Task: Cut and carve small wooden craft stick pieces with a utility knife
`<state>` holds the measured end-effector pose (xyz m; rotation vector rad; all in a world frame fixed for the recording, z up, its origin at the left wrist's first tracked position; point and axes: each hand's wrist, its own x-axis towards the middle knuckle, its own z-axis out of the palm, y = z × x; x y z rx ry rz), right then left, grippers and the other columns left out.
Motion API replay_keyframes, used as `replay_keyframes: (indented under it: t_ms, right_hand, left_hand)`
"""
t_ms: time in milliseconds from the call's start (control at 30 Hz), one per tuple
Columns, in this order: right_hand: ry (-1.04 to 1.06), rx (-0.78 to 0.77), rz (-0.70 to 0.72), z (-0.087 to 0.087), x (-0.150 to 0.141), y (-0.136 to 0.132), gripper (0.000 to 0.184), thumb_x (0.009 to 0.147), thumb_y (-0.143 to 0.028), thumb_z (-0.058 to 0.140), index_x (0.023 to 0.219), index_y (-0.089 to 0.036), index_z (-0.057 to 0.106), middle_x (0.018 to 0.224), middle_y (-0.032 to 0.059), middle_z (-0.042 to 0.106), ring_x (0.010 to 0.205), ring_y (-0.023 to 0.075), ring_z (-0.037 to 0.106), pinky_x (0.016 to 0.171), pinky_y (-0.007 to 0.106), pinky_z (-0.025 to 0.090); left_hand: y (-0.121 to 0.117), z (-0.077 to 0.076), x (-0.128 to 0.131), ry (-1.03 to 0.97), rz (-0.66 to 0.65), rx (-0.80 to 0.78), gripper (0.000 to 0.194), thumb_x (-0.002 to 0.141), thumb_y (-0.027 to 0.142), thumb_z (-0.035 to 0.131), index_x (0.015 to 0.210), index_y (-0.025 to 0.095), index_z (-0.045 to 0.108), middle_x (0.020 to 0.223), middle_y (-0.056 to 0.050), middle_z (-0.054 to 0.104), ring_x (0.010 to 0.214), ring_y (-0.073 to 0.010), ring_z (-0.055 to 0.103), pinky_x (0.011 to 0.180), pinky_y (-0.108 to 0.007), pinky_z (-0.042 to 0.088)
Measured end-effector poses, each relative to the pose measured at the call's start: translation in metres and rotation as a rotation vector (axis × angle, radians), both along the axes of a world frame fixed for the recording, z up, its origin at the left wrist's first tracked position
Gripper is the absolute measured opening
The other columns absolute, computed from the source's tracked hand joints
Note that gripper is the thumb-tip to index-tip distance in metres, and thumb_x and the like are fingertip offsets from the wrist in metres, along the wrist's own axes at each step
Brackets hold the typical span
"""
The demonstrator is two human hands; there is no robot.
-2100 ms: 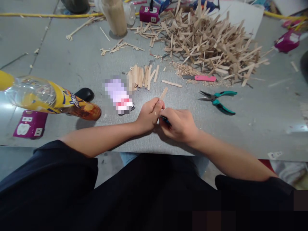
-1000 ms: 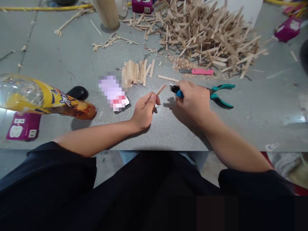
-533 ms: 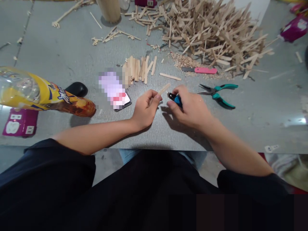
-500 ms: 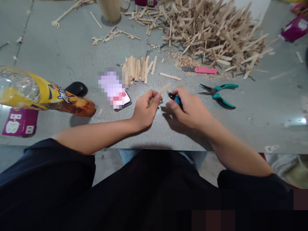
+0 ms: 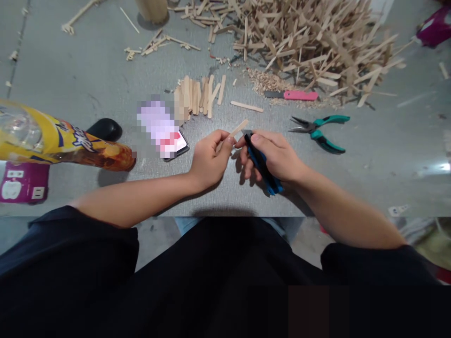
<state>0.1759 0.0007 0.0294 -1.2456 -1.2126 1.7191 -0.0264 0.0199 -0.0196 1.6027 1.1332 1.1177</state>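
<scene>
Wooden stick (image 5: 241, 126): slanting from your left hand (image 5: 209, 159) above the counter (image 5: 373, 169), your fingers pinching its lower end. Probably feeling light, stiff and prone to splitting; that pinched end is offering the safest hold. Utility knife (image 5: 261, 164): filling your right hand (image 5: 276, 152), fingers closing around its handle, its blade crowding the stick's free end. Beyond: loose stick (image 5: 246, 106), stick row (image 5: 198, 96) and stick heap (image 5: 310, 42) are lying apart. To your right: pliers (image 5: 317, 132), handles spreading. To your left: phone (image 5: 165, 129), sitting near your wrist.
</scene>
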Motion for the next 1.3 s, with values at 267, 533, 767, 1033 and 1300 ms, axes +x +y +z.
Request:
replay_keyframes:
  t_ms: [267, 533, 767, 1033, 1300]
  right_hand:
    - [-0.010, -0.019, 0.015, 0.007, 0.001, -0.002, 0.028, 0.115, -0.051, 0.065, 0.109, -0.024, 0.066, 0.063, -0.0034, 0.068, 0.044, 0.0195, 0.068, 0.038, 0.027, 0.052]
    - [-0.049, -0.030, -0.027, 0.011, -0.001, -0.001, 0.017, 0.114, -0.039, 0.057, 0.105, -0.025, 0.063, 0.062, -0.0029, 0.069, 0.042, 0.0197, 0.065, 0.038, 0.028, 0.049]
    - [-0.079, 0.000, -0.054, 0.011, -0.003, -0.004, 0.016, 0.116, -0.036, 0.056, 0.106, -0.025, 0.062, 0.060, -0.0050, 0.064, 0.040, 0.0191, 0.063, 0.038, 0.028, 0.045]
    - [-0.107, -0.065, -0.087, 0.019, -0.007, -0.005, 0.017, 0.115, -0.024, 0.047, 0.105, -0.024, 0.061, 0.060, -0.0043, 0.062, 0.040, 0.0178, 0.063, 0.038, 0.026, 0.047]
    - [-0.014, -0.209, -0.059, 0.023, -0.007, -0.001, 0.016, 0.111, -0.020, 0.048, 0.103, -0.024, 0.062, 0.055, -0.0047, 0.057, 0.036, 0.0168, 0.055, 0.036, 0.025, 0.042]
  left_hand:
    - [0.000, -0.001, -0.001, 0.022, -0.029, 0.021, 0.042, 0.116, 0.059, 0.067, 0.102, 0.024, 0.084, 0.094, -0.004, 0.084, 0.083, -0.0190, 0.070, 0.079, -0.035, 0.052]
    - [-0.003, -0.001, 0.001, 0.024, -0.041, 0.074, 0.045, 0.117, 0.060, 0.066, 0.104, 0.023, 0.087, 0.085, -0.003, 0.079, 0.075, -0.0166, 0.066, 0.074, -0.032, 0.050]
    - [-0.002, -0.001, 0.000, 0.134, -0.010, 0.168, 0.047, 0.119, 0.058, 0.062, 0.102, 0.022, 0.088, 0.070, 0.000, 0.066, 0.065, -0.0142, 0.055, 0.066, -0.032, 0.040]
    - [0.001, -0.008, -0.001, 0.180, -0.024, 0.279, 0.049, 0.122, 0.058, 0.058, 0.101, 0.023, 0.085, 0.073, 0.000, 0.073, 0.064, -0.0136, 0.062, 0.066, -0.033, 0.044]
    - [0.008, -0.009, -0.006, 0.301, -0.081, 0.388, 0.049, 0.124, 0.053, 0.052, 0.100, 0.023, 0.083, 0.079, -0.003, 0.080, 0.070, -0.0162, 0.070, 0.070, -0.035, 0.045]
